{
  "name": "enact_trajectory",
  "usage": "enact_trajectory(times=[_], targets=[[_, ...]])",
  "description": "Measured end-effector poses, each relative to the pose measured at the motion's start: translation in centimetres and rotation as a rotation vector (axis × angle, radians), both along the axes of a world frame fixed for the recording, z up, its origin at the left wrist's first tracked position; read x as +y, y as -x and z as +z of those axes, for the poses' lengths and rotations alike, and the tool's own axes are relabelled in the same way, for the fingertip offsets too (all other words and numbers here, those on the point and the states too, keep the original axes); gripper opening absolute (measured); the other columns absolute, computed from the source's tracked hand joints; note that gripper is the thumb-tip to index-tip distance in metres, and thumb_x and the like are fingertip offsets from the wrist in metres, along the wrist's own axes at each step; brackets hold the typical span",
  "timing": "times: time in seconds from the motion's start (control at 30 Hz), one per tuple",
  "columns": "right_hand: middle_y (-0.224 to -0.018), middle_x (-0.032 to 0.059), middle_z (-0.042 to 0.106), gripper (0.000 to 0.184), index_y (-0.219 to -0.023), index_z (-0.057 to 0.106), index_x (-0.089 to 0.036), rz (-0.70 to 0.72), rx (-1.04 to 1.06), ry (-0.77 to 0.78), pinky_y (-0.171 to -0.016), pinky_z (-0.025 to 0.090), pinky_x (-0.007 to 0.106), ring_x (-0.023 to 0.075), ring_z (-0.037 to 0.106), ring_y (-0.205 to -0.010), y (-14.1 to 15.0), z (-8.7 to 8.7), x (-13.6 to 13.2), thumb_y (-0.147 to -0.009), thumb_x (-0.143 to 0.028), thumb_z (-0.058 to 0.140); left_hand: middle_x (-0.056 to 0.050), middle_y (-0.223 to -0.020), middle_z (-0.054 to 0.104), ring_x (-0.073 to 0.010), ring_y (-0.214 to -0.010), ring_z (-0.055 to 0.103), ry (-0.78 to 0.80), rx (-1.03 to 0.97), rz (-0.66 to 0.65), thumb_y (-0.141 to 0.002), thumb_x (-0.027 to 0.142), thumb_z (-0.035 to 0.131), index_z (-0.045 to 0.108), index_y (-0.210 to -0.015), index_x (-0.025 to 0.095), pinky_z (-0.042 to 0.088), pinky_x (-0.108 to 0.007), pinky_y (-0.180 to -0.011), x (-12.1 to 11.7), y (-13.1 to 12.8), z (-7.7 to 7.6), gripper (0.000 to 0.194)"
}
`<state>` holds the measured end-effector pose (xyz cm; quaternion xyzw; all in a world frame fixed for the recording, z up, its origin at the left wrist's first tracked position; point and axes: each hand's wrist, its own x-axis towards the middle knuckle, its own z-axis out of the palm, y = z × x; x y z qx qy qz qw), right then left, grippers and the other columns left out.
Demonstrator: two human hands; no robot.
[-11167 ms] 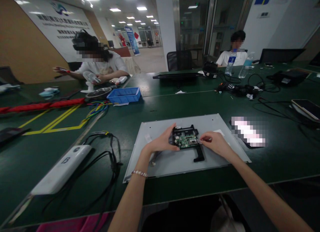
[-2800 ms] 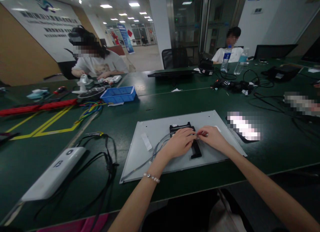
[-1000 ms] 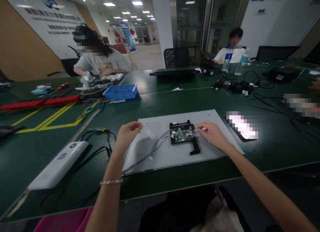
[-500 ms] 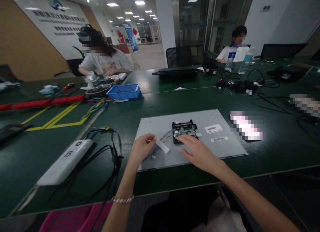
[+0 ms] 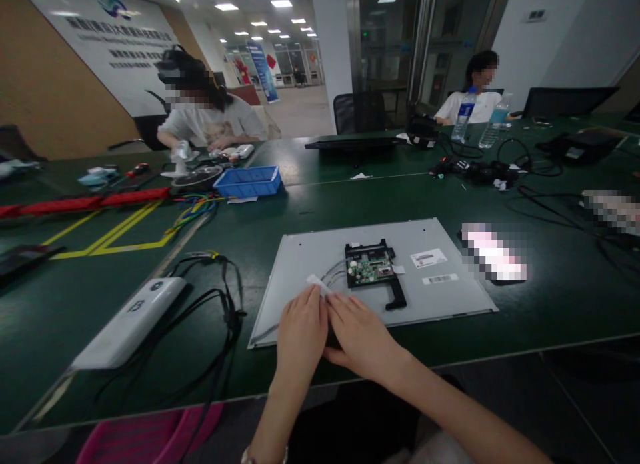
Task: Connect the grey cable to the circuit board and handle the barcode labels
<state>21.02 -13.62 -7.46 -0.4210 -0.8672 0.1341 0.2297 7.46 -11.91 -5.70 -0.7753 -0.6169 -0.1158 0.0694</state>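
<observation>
A grey metal panel (image 5: 310, 251) lies flat on the green table in front of me. A small green circuit board (image 5: 371, 271) in a black bracket sits at its middle, with thin grey wires (image 5: 334, 272) running left from it. My left hand (image 5: 300, 331) and my right hand (image 5: 361, 334) lie side by side on the panel's near edge, fingers flat and pressing down over the wires. A strip of white tape (image 5: 319, 283) shows just past my left fingertips, touching them. Two white labels (image 5: 428, 259) are stuck to the panel to the right of the board.
A white box (image 5: 131, 321) with black cables (image 5: 220, 304) lies at the left. A phone (image 5: 493, 259) rests right of the panel. Farther back are a blue tray (image 5: 249, 181), coloured wires, water bottles (image 5: 464, 115) and two seated people. A pink bin (image 5: 150, 437) is below the table edge.
Both hands have come together at the panel's near edge. The left hand brought the white tape down onto the wires, and the right hand left the board and now lies flat beside it.
</observation>
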Motion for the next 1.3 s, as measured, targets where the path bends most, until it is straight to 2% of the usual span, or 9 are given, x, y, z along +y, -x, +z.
enact_trajectory(times=[0.27,0.5,0.6,0.7,0.8,0.93,1.1,1.2,1.3], targets=[[-0.147,0.0217,0.025,0.078,-0.141,0.025,-0.001,-0.025,-0.028,0.034,-0.112,0.014,0.049,0.0303,0.019,-0.137,0.0,0.3,-1.6,-0.085,-0.054,0.042,-0.016,-0.13,0.053,-0.0275,-0.119,0.048,-0.01,0.152,0.086,-0.088,0.015,0.034,0.052,-0.124,0.009,0.034,-0.047,-0.099,0.3,-0.2,-0.6,0.04],[-0.148,0.0223,0.02,0.08,-0.142,0.023,-0.002,0.009,-0.029,0.052,-0.111,0.018,0.049,0.0308,0.017,-0.137,-0.5,0.4,-2.4,-0.085,-0.051,0.047,-0.018,-0.133,0.048,-0.0296,-0.12,0.046,-0.006,0.198,0.139,-0.089,0.015,0.032,0.047,-0.128,0.006,0.036,-0.049,-0.095,0.2,-1.1,-0.6,0.043],[-0.147,0.0212,0.024,0.076,-0.14,0.028,-0.003,0.047,-0.02,0.058,-0.111,0.02,0.048,0.0305,0.02,-0.137,-1.4,0.6,-2.7,-0.084,-0.05,0.05,-0.018,-0.133,0.048,-0.0303,-0.12,0.046,-0.024,0.177,0.14,-0.09,0.018,0.033,0.047,-0.128,0.008,0.038,-0.048,-0.093,0.2,-1.2,-0.7,0.042],[-0.141,0.0179,0.039,0.067,-0.137,0.036,-0.007,0.086,0.036,0.095,-0.108,0.029,0.044,0.0281,0.034,-0.131,-2.9,1.7,-2.4,-0.085,-0.047,0.05,-0.017,-0.132,0.05,-0.0298,-0.121,0.046,-0.058,0.131,0.135,-0.091,0.022,0.032,0.048,-0.128,0.01,0.038,-0.047,-0.093,0.3,-0.9,-1.1,0.042],[-0.128,0.0128,0.054,0.05,-0.133,0.043,-0.013,-0.021,0.136,0.128,-0.099,0.04,0.038,0.0231,0.051,-0.117,-5.6,3.3,-1.2,-0.089,-0.038,0.046,-0.017,-0.132,0.05,-0.0291,-0.12,0.046,-0.095,0.053,0.14,-0.092,0.027,0.033,0.046,-0.128,0.009,0.035,-0.047,-0.097,0.4,-0.4,-1.9,0.042],[-0.116,0.0069,0.064,0.034,-0.118,0.058,-0.021,-0.24,0.236,0.109,-0.09,0.046,0.037,0.021,0.06,-0.103,-10.4,4.0,2.5,-0.09,-0.034,0.043,-0.017,-0.131,0.049,-0.0291,-0.119,0.047,-0.122,-0.063,0.139,-0.091,0.028,0.036,0.042,-0.129,0.01,0.034,-0.048,-0.099,0.5,0.1,-2.3,0.042],[-0.101,0.0061,0.069,0.026,-0.102,0.067,-0.02,-0.398,0.197,0.091,-0.083,0.048,0.034,0.0195,0.063,-0.091,-15.3,1.8,7.6,-0.087,-0.024,0.047,-0.021,-0.136,0.041,-0.0293,-0.126,0.039,-0.253,-0.207,0.121,-0.091,0.027,0.039,0.034,-0.134,0.009,0.036,-0.047,-0.1,0.0,-0.3,-0.9,0.047],[-0.102,0.0069,0.068,0.024,-0.1,0.067,-0.019,-0.419,0.188,0.069,-0.083,0.048,0.033,0.0189,0.063,-0.091,-16.5,0.5,8.5,-0.085,-0.02,0.049,-0.018,-0.136,0.042,-0.0273,-0.131,0.034,-0.277,-0.166,-0.036,-0.09,0.026,0.043,0.041,-0.129,0.013,0.032,-0.044,-0.104,-0.5,-0.8,-0.3,0.041],[-0.103,0.0072,0.067,0.025,-0.103,0.065,-0.018,-0.35,0.233,0.098,-0.08,0.049,0.032,0.017,0.063,-0.088,-16.6,0.1,8.0,-0.084,-0.019,0.05,-0.013,-0.128,0.052,-0.0256,-0.126,0.041,-0.211,-0.063,-0.199,-0.089,0.024,0.045,0.051,-0.119,0.017,0.03,-0.044,-0.105,-0.9,-1.1,-0.5,0.031]])
